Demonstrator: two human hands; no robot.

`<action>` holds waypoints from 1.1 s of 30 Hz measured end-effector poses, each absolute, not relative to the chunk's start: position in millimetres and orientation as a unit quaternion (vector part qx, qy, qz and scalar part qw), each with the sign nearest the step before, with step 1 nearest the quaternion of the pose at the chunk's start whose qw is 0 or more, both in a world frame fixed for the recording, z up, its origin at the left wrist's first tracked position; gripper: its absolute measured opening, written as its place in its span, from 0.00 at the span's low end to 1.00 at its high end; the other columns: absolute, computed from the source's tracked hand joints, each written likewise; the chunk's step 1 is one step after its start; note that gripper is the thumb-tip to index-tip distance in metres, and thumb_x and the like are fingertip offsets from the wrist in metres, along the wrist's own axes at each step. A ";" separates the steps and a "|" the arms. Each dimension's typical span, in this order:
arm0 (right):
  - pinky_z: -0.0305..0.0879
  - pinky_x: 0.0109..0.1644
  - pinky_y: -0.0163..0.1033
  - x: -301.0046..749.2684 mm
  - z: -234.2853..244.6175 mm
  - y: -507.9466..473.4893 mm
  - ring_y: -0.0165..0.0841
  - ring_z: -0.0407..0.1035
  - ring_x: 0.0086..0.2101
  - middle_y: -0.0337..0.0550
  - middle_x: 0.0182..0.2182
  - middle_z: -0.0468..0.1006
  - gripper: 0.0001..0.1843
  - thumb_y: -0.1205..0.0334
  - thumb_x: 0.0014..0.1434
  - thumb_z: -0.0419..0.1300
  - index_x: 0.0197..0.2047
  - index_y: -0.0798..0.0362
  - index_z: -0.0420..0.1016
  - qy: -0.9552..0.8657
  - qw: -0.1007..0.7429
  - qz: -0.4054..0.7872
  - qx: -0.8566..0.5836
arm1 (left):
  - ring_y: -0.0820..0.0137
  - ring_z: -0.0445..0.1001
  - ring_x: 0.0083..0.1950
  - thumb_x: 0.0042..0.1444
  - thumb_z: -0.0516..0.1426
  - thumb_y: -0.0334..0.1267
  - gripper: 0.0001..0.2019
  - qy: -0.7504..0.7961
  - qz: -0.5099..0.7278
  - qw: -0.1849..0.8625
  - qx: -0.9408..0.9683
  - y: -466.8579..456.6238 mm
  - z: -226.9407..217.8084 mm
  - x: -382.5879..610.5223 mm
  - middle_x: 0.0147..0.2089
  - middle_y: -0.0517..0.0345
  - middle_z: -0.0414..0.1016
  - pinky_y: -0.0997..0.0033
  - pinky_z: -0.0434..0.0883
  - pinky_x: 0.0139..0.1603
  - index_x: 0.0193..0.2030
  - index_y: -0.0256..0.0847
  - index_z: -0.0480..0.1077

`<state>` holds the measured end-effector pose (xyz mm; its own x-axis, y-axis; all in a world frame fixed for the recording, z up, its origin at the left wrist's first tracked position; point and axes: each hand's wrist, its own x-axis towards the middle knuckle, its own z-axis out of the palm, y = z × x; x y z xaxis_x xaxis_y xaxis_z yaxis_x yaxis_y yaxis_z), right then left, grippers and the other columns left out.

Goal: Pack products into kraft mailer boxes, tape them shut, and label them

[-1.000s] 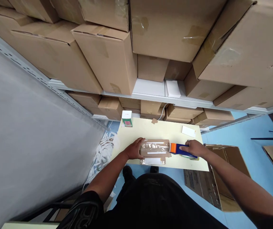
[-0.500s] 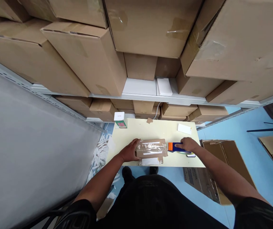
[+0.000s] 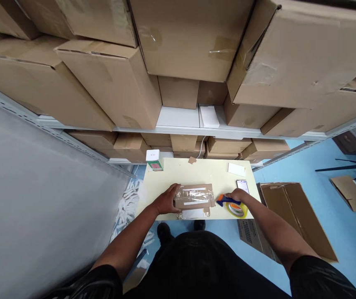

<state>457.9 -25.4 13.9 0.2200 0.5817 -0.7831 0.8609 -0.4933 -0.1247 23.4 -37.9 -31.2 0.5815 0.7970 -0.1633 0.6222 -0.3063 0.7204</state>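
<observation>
A flat cardboard box with shiny clear tape across it lies on the pale yellow table, its near flap toward me. My left hand grips the box's left end, thumb at the near side and fingers at the far side. To the right of the box, my right hand is closed around a blue and orange tape dispenser. The dispenser's roll of clear yellowish tape faces up at me. A small gap separates dispenser and box.
A phone and a white box lie at the table's right. A white and green box stands back left, near a cardboard scrap. Loaded shelves rise behind. An open carton sits on the floor at right.
My right hand has drawn the tape dispenser slightly nearer and turned it, so the tape roll now shows and the phone is uncovered. My left hand stays on the box.
</observation>
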 end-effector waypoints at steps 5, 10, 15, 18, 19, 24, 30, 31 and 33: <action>0.67 0.34 0.38 449.5 19.6 -64.6 0.41 0.79 0.36 0.56 0.37 0.84 0.34 0.37 0.67 0.47 0.34 0.56 0.81 0.449 0.096 -0.395 0.795 | 0.49 0.55 0.76 0.37 0.75 0.47 0.65 0.435 0.117 0.385 0.805 -39.2 -26.4 22.7 0.78 0.44 0.48 0.54 0.59 0.75 0.78 0.47 0.44; 0.67 0.43 0.41 413.8 6.3 -77.2 0.43 0.77 0.41 0.56 0.41 0.84 0.28 0.47 0.71 0.44 0.44 0.57 0.79 0.538 0.047 -0.232 0.809 | 0.49 0.47 0.79 0.38 0.75 0.47 0.66 0.444 0.106 0.387 0.801 -43.5 -22.2 22.9 0.81 0.44 0.35 0.52 0.56 0.76 0.79 0.47 0.41; 0.55 0.64 0.50 382.5 -24.9 -62.8 0.47 0.73 0.50 0.60 0.45 0.82 0.25 0.51 0.71 0.47 0.48 0.62 0.78 0.634 0.092 -0.125 0.758 | 0.50 0.42 0.80 0.43 0.74 0.44 0.66 0.472 0.115 0.390 0.782 -51.6 -19.5 26.1 0.82 0.44 0.30 0.52 0.55 0.77 0.80 0.46 0.36; 0.56 0.63 0.54 382.0 -36.7 -61.4 0.51 0.70 0.53 0.62 0.47 0.81 0.25 0.50 0.70 0.49 0.49 0.60 0.80 0.612 0.078 -0.131 0.776 | 0.51 0.40 0.81 0.45 0.72 0.43 0.65 0.502 0.149 0.373 0.766 -62.0 -21.5 28.9 0.82 0.45 0.31 0.50 0.53 0.78 0.80 0.46 0.34; 0.57 0.63 0.55 383.8 -38.1 -63.2 0.52 0.69 0.54 0.62 0.50 0.80 0.25 0.50 0.70 0.48 0.49 0.59 0.80 0.606 0.044 -0.134 0.783 | 0.50 0.40 0.81 0.45 0.72 0.43 0.65 0.510 0.165 0.373 0.757 -66.3 -22.6 30.2 0.82 0.44 0.32 0.49 0.51 0.78 0.80 0.45 0.33; 0.64 0.61 0.49 384.8 -25.8 -74.8 0.47 0.70 0.55 0.54 0.53 0.79 0.31 0.44 0.72 0.41 0.52 0.53 0.80 0.579 -0.222 -0.278 0.733 | 0.51 0.56 0.76 0.58 0.63 0.50 0.46 0.576 0.273 0.447 0.628 -78.9 -26.0 43.6 0.78 0.41 0.51 0.50 0.62 0.72 0.78 0.42 0.46; 0.68 0.51 0.46 355.5 -3.2 -65.3 0.45 0.75 0.46 0.45 0.42 0.83 0.25 0.42 0.65 0.51 0.50 0.48 0.81 0.511 -0.207 -0.412 0.726 | 0.58 0.78 0.52 0.64 0.54 0.44 0.20 0.646 0.262 0.480 0.533 -59.3 -13.4 62.0 0.56 0.43 0.78 0.59 0.72 0.55 0.58 0.37 0.73; 0.68 0.51 0.45 352.8 -1.8 -63.1 0.44 0.75 0.45 0.44 0.41 0.83 0.24 0.43 0.64 0.52 0.49 0.48 0.81 0.509 -0.199 -0.406 0.732 | 0.58 0.78 0.52 0.63 0.55 0.42 0.19 0.649 0.254 0.468 0.543 -56.9 -11.1 62.7 0.55 0.44 0.79 0.60 0.72 0.54 0.57 0.37 0.74; 0.67 0.49 0.45 351.0 -1.1 -60.2 0.44 0.75 0.43 0.44 0.39 0.82 0.23 0.44 0.63 0.53 0.48 0.48 0.81 0.503 -0.185 -0.409 0.739 | 0.59 0.78 0.51 0.61 0.56 0.41 0.19 0.653 0.244 0.456 0.553 -55.3 -8.2 62.8 0.54 0.45 0.79 0.62 0.71 0.53 0.57 0.38 0.74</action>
